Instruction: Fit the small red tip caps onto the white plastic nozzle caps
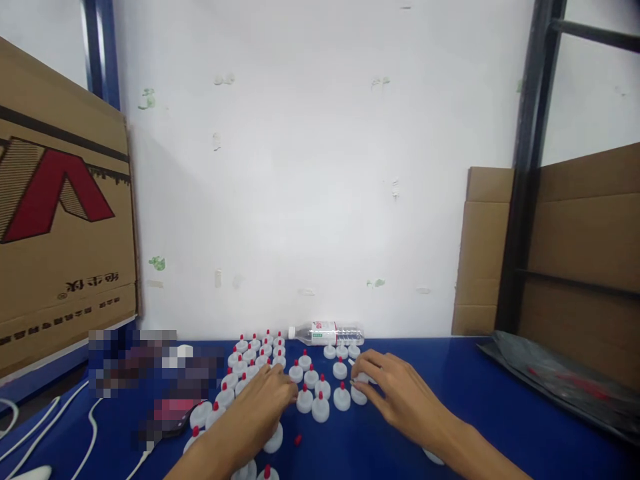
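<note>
Many white round caps with red tips stand on the blue table, such as one white cap (321, 408) in the middle group. My left hand (270, 393) reaches over the left cluster, its fingers bent together; what they hold, if anything, is hidden. My right hand (387, 383) has thumb and fingers closed around a white cap (359, 395) at the right edge of the middle group. No red tip shows on that one. Between my hands a loose red tip (298, 440) lies on the table. Several white caps without visible red tips (341, 351) sit behind.
A clear plastic bottle (325, 333) lies on its side against the wall. To the left are a blurred-out phone (175, 413) and white cables (95, 427). A printed carton (65, 200) stands left; a grey plastic bag (560, 380) lies right, near cardboard (483, 253).
</note>
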The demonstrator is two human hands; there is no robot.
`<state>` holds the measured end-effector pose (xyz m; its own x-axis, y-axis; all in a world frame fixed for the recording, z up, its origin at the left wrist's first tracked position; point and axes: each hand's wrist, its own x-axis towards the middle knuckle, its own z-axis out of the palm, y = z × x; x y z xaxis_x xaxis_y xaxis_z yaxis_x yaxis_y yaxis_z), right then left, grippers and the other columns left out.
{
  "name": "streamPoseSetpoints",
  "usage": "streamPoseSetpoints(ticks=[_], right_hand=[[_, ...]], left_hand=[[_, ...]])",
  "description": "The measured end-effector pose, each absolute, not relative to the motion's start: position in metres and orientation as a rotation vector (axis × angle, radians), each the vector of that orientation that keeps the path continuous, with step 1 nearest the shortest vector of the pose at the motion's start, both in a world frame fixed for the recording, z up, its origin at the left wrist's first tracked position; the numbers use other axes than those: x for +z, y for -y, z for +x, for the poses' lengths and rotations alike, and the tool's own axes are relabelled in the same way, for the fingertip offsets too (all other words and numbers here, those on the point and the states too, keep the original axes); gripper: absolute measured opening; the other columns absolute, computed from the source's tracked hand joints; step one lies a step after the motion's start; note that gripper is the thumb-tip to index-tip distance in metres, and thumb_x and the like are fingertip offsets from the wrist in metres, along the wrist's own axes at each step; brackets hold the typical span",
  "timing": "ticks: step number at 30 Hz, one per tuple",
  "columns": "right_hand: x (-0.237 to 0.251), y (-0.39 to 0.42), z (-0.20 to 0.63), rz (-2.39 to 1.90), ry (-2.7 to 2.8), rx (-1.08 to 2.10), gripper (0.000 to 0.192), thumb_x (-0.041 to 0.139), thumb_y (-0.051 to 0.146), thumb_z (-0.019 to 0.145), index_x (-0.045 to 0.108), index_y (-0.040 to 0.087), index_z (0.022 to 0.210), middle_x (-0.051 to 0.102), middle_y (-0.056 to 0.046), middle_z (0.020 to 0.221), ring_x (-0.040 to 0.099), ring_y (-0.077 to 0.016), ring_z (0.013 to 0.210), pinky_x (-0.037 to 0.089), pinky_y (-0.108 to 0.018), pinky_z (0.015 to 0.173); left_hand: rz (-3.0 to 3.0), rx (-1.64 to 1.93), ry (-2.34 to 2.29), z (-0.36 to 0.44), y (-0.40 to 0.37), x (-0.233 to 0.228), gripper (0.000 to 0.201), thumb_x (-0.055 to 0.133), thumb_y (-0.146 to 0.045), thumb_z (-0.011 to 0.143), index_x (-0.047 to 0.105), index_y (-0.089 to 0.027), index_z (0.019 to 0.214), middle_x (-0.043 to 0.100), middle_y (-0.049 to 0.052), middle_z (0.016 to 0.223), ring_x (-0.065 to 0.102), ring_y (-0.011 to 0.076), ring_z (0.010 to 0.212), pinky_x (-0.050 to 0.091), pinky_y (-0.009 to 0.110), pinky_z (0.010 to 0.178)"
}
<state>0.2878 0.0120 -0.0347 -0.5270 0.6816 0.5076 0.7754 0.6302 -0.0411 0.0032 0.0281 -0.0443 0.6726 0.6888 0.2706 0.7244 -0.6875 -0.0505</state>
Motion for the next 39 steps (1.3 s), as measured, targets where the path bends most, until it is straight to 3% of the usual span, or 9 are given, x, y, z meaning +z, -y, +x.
streamPoseSetpoints(ticks=[7, 11, 16, 19, 22, 27, 34, 39], right_hand=[[-0.035, -0.008, 0.287, -1.145, 2.364, -0.261, 0.014, 0.058, 0.018, 0.099, 0.061, 0.026, 0.11, 0.068, -0.003, 0.11, 0.066, -0.0218, 0.09, 0.048, -0.036, 0.08], [-0.036, -0.007, 0.285, -1.115, 2.369, -0.25, 0.012, 0.058, 0.017, 0.099, 0.061, 0.025, 0.107, 0.069, -0.003, 0.107, 0.066, -0.0216, 0.091, 0.047, -0.038, 0.084], [-0.042, -0.007, 0.284, -1.048, 2.402, -0.259, 0.008, 0.059, 0.018, 0.098, 0.063, 0.024, 0.102, 0.069, -0.003, 0.102, 0.067, -0.0214, 0.088, 0.05, -0.039, 0.084], [-0.043, -0.006, 0.283, -0.987, 2.393, -0.24, 0.013, 0.055, 0.016, 0.099, 0.061, 0.025, 0.107, 0.067, -0.006, 0.114, 0.067, -0.0235, 0.101, 0.052, -0.043, 0.09], [-0.044, -0.004, 0.28, -0.942, 2.309, -0.189, 0.021, 0.05, 0.015, 0.099, 0.058, 0.026, 0.115, 0.059, -0.01, 0.127, 0.064, -0.0235, 0.11, 0.055, -0.04, 0.091], [-0.048, 0.001, 0.273, -0.863, 2.284, -0.116, 0.03, 0.053, 0.015, 0.099, 0.051, 0.026, 0.127, 0.063, -0.009, 0.119, 0.065, -0.022, 0.108, 0.057, -0.036, 0.091], [-0.052, 0.008, 0.269, -0.682, 2.291, -0.146, 0.012, 0.055, 0.016, 0.101, 0.055, 0.023, 0.111, 0.07, -0.008, 0.115, 0.065, -0.021, 0.117, 0.055, -0.035, 0.098], [-0.052, 0.009, 0.267, -0.641, 2.212, -0.23, 0.007, 0.057, 0.016, 0.1, 0.056, 0.022, 0.096, 0.073, -0.01, 0.112, 0.068, -0.0226, 0.112, 0.058, -0.036, 0.094]], left_hand=[[-2.875, -0.456, 1.281, 0.015, -0.003, -0.035, 0.018, 0.056, -0.031, 0.101, 0.071, -0.02, 0.102, 0.068, 0.008, 0.102, 0.059, 0.027, 0.103, 0.043, 0.041, 0.094], [-3.01, -0.421, 1.152, 0.028, 0.005, -0.039, 0.02, 0.067, -0.023, 0.095, 0.069, -0.027, 0.115, 0.068, 0.003, 0.109, 0.058, 0.0243, 0.111, 0.042, 0.036, 0.098], [-2.976, -0.337, 1.036, 0.036, -0.002, -0.054, 0.013, 0.063, -0.013, 0.096, 0.07, -0.024, 0.093, 0.068, -0.001, 0.096, 0.062, 0.0182, 0.093, 0.043, 0.03, 0.083], [-2.932, -0.362, 1.007, 0.037, -0.003, -0.055, 0.012, 0.064, -0.012, 0.095, 0.067, -0.023, 0.093, 0.068, 0.0, 0.098, 0.061, 0.0205, 0.097, 0.043, 0.032, 0.085], [-2.867, -0.486, 1.015, 0.036, -0.001, -0.049, 0.012, 0.059, -0.009, 0.095, 0.063, -0.021, 0.098, 0.066, 0.003, 0.105, 0.059, 0.0229, 0.099, 0.043, 0.036, 0.089], [-2.721, -0.849, 0.957, 0.034, -0.005, -0.046, 0.018, 0.048, -0.008, 0.099, 0.059, -0.021, 0.103, 0.066, 0.004, 0.099, 0.059, 0.0223, 0.092, 0.044, 0.039, 0.087], [-2.686, -0.971, 0.801, 0.036, -0.012, -0.063, 0.03, 0.046, -0.002, 0.098, 0.061, -0.024, 0.113, 0.065, 0.002, 0.096, 0.056, 0.019, 0.084, 0.045, 0.034, 0.08], [-2.617, -1.032, 0.802, 0.037, -0.013, -0.066, 0.037, 0.042, 0.001, 0.096, 0.061, -0.024, 0.116, 0.064, 0.005, 0.097, 0.056, 0.0204, 0.088, 0.047, 0.034, 0.079]])
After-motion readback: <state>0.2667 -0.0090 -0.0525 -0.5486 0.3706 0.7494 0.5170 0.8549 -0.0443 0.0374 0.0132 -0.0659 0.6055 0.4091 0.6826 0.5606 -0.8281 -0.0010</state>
